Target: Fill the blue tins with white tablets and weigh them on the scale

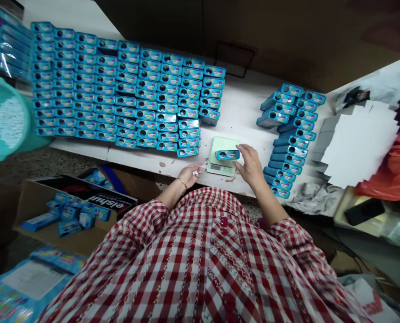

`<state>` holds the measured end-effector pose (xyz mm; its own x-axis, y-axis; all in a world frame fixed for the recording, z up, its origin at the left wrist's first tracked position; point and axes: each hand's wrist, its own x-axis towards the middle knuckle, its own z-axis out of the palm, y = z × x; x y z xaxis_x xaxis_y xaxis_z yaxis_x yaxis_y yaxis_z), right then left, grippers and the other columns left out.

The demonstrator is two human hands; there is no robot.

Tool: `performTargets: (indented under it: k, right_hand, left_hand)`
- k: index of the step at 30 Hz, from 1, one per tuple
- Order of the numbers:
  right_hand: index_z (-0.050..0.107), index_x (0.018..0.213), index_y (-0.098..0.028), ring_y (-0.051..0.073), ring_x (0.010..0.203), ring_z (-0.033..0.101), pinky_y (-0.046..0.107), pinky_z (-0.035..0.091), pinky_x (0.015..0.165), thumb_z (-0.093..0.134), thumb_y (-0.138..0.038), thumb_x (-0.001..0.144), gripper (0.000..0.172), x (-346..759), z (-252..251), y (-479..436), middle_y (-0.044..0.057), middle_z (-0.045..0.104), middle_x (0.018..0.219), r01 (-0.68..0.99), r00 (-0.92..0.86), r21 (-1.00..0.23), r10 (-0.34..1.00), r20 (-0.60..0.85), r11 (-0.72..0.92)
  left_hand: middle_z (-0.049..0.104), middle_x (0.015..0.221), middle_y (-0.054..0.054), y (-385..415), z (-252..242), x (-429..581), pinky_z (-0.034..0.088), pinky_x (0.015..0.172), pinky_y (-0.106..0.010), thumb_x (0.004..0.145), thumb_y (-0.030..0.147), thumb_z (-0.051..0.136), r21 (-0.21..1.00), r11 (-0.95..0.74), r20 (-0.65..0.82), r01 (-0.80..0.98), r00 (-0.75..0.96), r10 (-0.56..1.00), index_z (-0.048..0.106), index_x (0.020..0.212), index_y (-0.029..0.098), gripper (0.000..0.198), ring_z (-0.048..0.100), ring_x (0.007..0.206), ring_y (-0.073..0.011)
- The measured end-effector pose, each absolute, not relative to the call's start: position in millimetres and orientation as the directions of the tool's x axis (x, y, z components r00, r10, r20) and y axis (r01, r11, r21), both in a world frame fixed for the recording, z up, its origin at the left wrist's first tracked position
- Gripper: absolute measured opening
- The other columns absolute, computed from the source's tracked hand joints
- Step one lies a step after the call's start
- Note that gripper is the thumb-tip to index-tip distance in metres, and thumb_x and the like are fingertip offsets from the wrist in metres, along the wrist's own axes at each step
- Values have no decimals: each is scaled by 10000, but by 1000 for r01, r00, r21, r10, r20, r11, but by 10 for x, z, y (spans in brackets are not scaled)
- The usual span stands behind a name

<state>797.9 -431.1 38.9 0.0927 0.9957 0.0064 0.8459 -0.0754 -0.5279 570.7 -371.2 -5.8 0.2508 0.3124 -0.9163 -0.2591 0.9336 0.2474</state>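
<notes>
A small blue box (227, 154) with printed lettering and a round dark spot sits on a pale green kitchen scale (216, 142). My right hand (251, 165) is at the box's right end, thumb and forefinger spread apart around it; whether they touch it I cannot tell. To the left of the scale, my left hand (189, 176) is turned palm up with fingers curled, holding a few small white pieces (195, 172). The scale's display is too small to read.
Many similar blue boxes (126, 94) stand in rows on the white table (235, 103); more stand at right (289, 150). A turquoise tub (27, 123) of white pieces is far left. Below are a carton (35, 188) of blue packs; white cards (361, 139) lie far right.
</notes>
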Motion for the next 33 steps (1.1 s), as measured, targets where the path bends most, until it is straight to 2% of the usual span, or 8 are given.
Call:
performTargets:
  k: [5, 10, 13, 15, 19, 22, 26, 33]
  right_hand:
    - [492, 1197, -203, 237, 1091, 472, 419, 402, 917, 448, -285, 859, 351, 7911, 500, -4360, 112, 520, 1181, 821, 66, -570, 996, 52, -25]
    - [547, 1131, -200, 207, 1046, 505, 384, 422, 900, 437, -264, 874, 286, 7864, 532, -4427, 96, 575, 1108, 797, 69, -603, 990, 121, 18]
    - [573, 1093, -202, 202, 1015, 523, 382, 437, 880, 443, -259, 874, 261, 7877, 512, -4458, 88, 598, 1068, 789, 79, -614, 987, 139, 23]
    - [582, 1079, -210, 204, 993, 534, 383, 449, 858, 453, -262, 870, 251, 7897, 492, -4497, 84, 609, 1045, 784, 103, -621, 983, 150, 13]
    - [595, 1055, -209, 203, 956, 548, 374, 463, 832, 480, -249, 858, 232, 7934, 446, -4628, 82, 626, 1003, 776, 144, -631, 975, 172, -3]
    - [602, 1036, -205, 198, 941, 553, 367, 464, 832, 492, -232, 852, 216, 7951, 405, -4742, 76, 634, 983, 770, 170, -638, 970, 171, -22]
    - [605, 1023, -207, 192, 931, 555, 371, 458, 847, 497, -224, 848, 206, 7979, 359, -4844, 69, 637, 981, 765, 192, -643, 967, 164, -42]
    - [605, 1019, -193, 187, 929, 561, 352, 464, 833, 485, -226, 855, 206, 8031, 331, -4848, 76, 639, 961, 765, 212, -642, 962, 171, -55]
  left_hand:
    - [647, 761, -103, -3682, 308, 5935, 477, 662, -219, 700, 3, 503, 347, 893, -802, -286, 403, 441, 621, 818, 70, 180, 615, 724, -131]
    - [645, 797, -56, -3642, 581, 6142, 452, 782, -260, 685, 36, 564, 641, 766, -688, -49, 404, 602, 643, 828, 124, 185, 597, 759, -132]
    - [623, 839, -57, -3566, 587, 6244, 447, 797, -282, 721, 79, 548, 853, 487, -518, 191, 434, 737, 653, 826, 152, 165, 580, 761, -154]
    - [609, 909, -68, -3505, 567, 6309, 424, 856, -301, 742, 75, 508, 905, 192, -380, 378, 522, 763, 654, 859, 160, 205, 567, 862, -181]
    - [579, 997, -81, -3409, 520, 6413, 412, 871, -298, 772, 23, 388, 673, -376, -305, 638, 701, 644, 622, 977, 158, 340, 546, 938, -178]
    - [571, 1012, -82, -3378, 492, 6447, 432, 812, -269, 775, 8, 357, 498, -574, -314, 650, 752, 580, 605, 1026, 167, 387, 557, 900, -164]
    - [583, 1007, -82, -3372, 473, 6441, 441, 802, -264, 773, 4, 360, 428, -647, -313, 630, 776, 548, 571, 1109, 175, 432, 559, 911, -168]
    - [610, 998, -81, -3361, 427, 6409, 433, 855, -265, 783, 25, 388, 528, -586, -278, 615, 777, 565, 584, 1108, 169, 407, 563, 943, -160]
